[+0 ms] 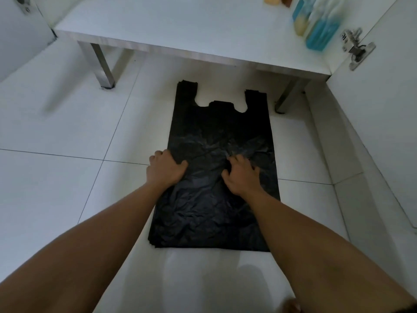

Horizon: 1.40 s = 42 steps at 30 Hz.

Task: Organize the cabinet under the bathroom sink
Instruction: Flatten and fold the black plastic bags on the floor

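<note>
Bags (216,132), black, stacked flat on floor (67,177) before cabinet shelf (180,23). Left hand (165,169) grip clenched on stack's left edge. Right hand (242,175) pinches the crumpled top sheet. Bottles (320,26) on shelf, far right.

Flat stack of black plastic bags (216,177), crinkled, handles toward the open cabinet floor (180,26)

Two bare forearms in shot, no sleeves, no watch or rings visible on left hand (165,169) or right hand (241,177).
</note>
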Motion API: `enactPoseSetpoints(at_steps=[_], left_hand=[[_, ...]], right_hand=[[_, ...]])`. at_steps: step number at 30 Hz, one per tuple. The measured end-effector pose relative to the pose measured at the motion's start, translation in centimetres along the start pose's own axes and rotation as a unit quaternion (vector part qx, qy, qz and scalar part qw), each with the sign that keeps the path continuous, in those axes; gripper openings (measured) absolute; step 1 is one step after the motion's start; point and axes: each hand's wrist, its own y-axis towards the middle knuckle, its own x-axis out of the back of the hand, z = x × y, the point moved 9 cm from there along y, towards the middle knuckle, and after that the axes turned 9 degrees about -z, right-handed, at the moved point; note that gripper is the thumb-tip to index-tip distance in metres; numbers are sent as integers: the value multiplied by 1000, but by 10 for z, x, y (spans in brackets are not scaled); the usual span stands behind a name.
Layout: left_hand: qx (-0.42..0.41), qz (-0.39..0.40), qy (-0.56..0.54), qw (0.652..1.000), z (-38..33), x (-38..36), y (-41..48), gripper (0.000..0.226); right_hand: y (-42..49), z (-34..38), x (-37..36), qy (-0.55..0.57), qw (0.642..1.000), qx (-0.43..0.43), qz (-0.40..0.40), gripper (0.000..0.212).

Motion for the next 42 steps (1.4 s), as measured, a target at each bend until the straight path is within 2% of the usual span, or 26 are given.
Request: enactPoseSetpoints(at_steps=[5, 16, 18, 20, 22, 24, 25, 27, 31, 33, 35, 37, 39, 42], left_hand=[[-16, 13, -3, 1000, 7, -4, -7, 53], [-9, 9, -59, 998, 14, -2, -6, 61], [8, -7, -55, 998, 17, 3, -6, 65], [41, -21, -34, 998, 24, 7, -7, 70], [59, -22, -14, 998, 29, 7, -7, 66], [60, -16, -20, 998, 27, 4, -6, 59], [64, -11, -31, 997, 25, 3, -5, 56], [79, -3, -57, 995, 22, 0, -4, 53], [128, -2, -110, 986, 19, -2, -3, 44], [154, 2, -145, 977, 21, -4, -1, 34], [177, 7, -174, 969, 25, -7, 2, 33], [192, 10, -188, 963, 27, -7, 4, 33], [202, 16, -198, 959, 28, -8, 6, 30], [187, 31, -181, 965, 23, -10, 9, 27]], right_hand=[[4, -5, -3, 14, 1000, -1, -8, 54], [1, -5, 1, -9, 999, 29, -8, 52], [0, -10, 7, 14, 999, 21, -44, 48], [-3, -28, 25, 36, 989, -51, -131, 43], [-13, -68, 41, 47, 961, -198, -188, 46], [-28, -108, 44, 69, 923, -341, -164, 53], [-32, -121, 40, 86, 910, -384, -135, 54], [-27, -131, 29, 146, 900, -400, -95, 54], [-15, -131, 23, 281, 856, -423, -92, 49], [-13, -132, 22, 329, 835, -435, -74, 44], [-12, -137, 19, 351, 823, -444, -59, 46], [-11, -138, 20, 350, 825, -441, -54, 50], [-7, -136, 25, 332, 842, -420, -58, 50], [-4, -137, 29, 317, 856, -404, -58, 47]])
